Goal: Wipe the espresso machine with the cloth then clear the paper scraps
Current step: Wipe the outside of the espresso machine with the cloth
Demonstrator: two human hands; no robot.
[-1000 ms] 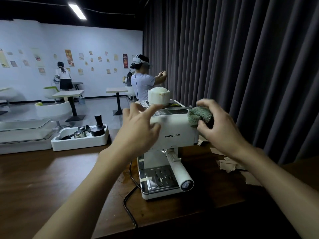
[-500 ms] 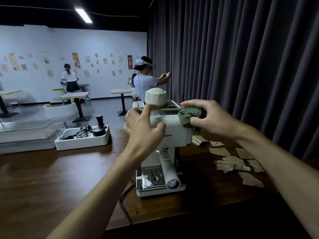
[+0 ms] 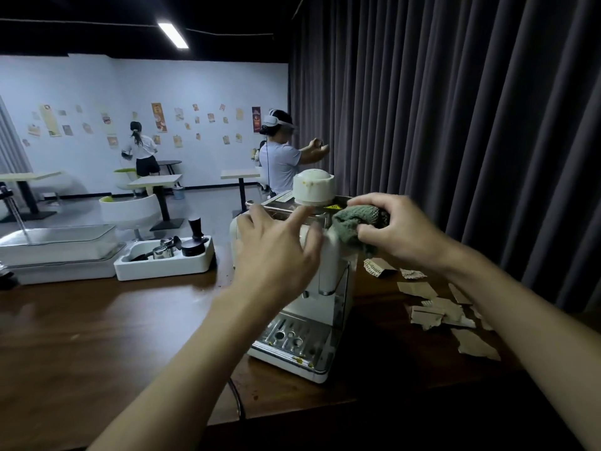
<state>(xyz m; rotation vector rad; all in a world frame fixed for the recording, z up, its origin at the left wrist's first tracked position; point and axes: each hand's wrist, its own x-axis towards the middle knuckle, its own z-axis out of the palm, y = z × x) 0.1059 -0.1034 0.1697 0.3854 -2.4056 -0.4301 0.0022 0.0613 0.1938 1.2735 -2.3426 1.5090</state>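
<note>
A white espresso machine (image 3: 328, 297) with a steel drip tray stands on the dark wooden table (image 3: 97, 336). My right hand (image 3: 400, 232) grips a bunched green cloth (image 3: 353, 222) against the machine's upper right corner. My left hand (image 3: 276, 252) lies over the machine's front top with fingers spread, covering the front panel. Torn brown paper scraps (image 3: 455, 315) lie on the table to the machine's right.
A white tray (image 3: 169, 268) with a tamper and metal parts sits at the left, beside a clear-lidded case (image 3: 58, 245). A black cable (image 3: 239, 398) runs off the front edge. A dark curtain (image 3: 455, 125) hangs close behind. Two people stand farther back.
The machine has turned so its front faces more to the left. My right hand with the cloth slid along the top right corner; my left hand shifted across the front.
</note>
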